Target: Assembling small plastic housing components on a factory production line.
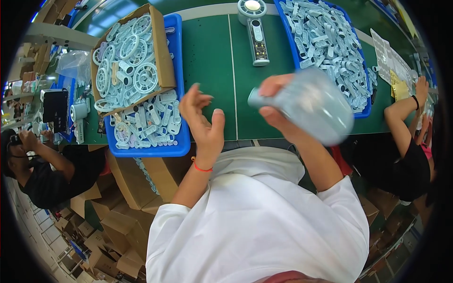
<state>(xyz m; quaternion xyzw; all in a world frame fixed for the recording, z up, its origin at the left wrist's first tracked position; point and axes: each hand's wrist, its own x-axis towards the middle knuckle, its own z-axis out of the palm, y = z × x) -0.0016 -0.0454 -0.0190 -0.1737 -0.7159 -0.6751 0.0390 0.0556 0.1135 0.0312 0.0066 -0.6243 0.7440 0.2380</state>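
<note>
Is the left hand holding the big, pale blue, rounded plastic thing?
No, the right hand grips the pale blue, rounded plastic thing, while the left hand is open.

My table (207, 52) is green, with a thin white line (233, 80) going from far to near. A blue tray (151, 152) of little parts sits left, and another one (365, 112) right. Far in the middle lies a pale blue gadget (258, 41) with a round top.
</note>
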